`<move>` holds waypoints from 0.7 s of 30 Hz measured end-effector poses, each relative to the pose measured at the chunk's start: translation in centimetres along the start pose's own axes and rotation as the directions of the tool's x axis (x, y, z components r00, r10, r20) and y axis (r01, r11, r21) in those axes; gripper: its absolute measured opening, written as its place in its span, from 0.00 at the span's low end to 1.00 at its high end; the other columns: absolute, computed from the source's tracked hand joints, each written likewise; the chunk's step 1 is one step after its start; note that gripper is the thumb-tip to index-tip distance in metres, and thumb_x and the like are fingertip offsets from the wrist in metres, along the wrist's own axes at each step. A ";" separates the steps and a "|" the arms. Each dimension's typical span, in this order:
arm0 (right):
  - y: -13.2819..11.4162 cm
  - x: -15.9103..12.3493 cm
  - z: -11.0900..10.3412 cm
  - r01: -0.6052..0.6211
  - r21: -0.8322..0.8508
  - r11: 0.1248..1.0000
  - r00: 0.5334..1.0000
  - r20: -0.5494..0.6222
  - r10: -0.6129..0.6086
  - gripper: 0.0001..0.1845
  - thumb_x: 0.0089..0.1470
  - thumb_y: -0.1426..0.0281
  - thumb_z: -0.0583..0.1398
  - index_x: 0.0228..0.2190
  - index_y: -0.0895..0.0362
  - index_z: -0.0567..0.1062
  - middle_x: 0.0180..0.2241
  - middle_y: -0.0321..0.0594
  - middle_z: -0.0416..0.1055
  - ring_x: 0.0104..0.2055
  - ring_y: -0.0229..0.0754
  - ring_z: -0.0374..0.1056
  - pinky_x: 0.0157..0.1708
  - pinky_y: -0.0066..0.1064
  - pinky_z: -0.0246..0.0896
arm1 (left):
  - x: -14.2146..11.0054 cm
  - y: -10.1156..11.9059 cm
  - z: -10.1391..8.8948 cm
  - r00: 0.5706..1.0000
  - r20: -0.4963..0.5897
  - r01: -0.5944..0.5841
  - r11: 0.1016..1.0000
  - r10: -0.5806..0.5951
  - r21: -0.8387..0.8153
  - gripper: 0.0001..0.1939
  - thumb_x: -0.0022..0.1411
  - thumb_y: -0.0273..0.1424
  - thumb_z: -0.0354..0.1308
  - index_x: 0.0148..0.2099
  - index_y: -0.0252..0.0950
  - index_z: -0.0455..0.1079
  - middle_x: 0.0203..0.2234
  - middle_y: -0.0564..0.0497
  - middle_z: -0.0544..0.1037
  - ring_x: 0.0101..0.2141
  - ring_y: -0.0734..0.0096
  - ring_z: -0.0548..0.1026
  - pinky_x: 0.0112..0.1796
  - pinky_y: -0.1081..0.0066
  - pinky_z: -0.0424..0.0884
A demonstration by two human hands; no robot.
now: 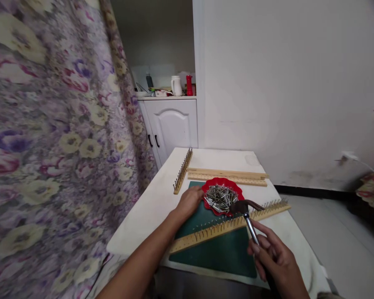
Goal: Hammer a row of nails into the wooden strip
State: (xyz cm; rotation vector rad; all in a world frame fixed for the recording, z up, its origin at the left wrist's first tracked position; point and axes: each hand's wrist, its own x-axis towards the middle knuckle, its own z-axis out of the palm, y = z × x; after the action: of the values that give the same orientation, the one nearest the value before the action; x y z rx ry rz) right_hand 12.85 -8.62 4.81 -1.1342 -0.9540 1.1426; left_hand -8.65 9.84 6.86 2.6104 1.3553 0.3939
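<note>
Countless slim, shiny metal nails (222,197) fill your fluted red dish (218,181), set at twelve o'clock on the smooth green mat (220,258). Your left hand (190,202) touches its nine o'clock rim; whether that grip is closed, I cannot tell. Your right hand (277,261), at four o'clock, grasps the metal-shafted claw hammer (247,214); a nail-studded wooden strip (218,231) slants from eight to two.

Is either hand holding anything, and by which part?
The right hand holds a claw hammer by its handle. The left hand is at the rim of the red scalloped dish; whether it grips cannot be told.
</note>
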 end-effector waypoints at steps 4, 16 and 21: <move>-0.2 -0.2 0.0 -0.010 0.003 1.000 1.000 0.022 0.009 0.28 0.50 0.58 0.62 0.51 0.53 0.65 0.22 0.33 0.69 0.12 0.26 0.52 0.12 0.19 0.44 | 2.8 0.3 0.4 0.991 0.096 0.090 0.996 -0.089 0.003 0.12 0.59 0.28 0.46 0.38 0.34 0.71 0.35 0.46 0.76 0.35 0.65 0.72 0.32 0.73 0.63; -0.5 -0.1 0.2 -0.020 -0.014 1.000 0.996 0.091 0.021 0.29 0.51 0.59 0.61 0.52 0.55 0.63 0.23 0.32 0.68 0.13 0.27 0.53 0.12 0.19 0.47 | 5.7 0.9 0.8 0.970 0.242 -0.042 0.990 0.007 0.137 0.07 0.49 0.22 0.53 0.27 0.31 0.73 0.31 0.41 0.79 0.33 0.59 0.75 0.34 0.70 0.65; -0.4 -0.1 0.2 0.004 0.006 1.000 0.998 0.061 -0.004 0.30 0.51 0.59 0.61 0.53 0.55 0.63 0.22 0.31 0.67 0.13 0.27 0.53 0.11 0.19 0.45 | 4.8 1.0 -0.7 0.970 0.241 -0.077 0.985 0.038 0.153 0.07 0.50 0.25 0.54 0.31 0.35 0.73 0.34 0.46 0.79 0.36 0.61 0.74 0.35 0.72 0.65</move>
State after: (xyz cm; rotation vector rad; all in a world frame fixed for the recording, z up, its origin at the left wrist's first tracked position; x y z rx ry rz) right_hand 12.69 -8.66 5.21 -1.0971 -0.9991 1.1818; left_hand -5.42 13.26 8.54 2.7234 1.2819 -0.0240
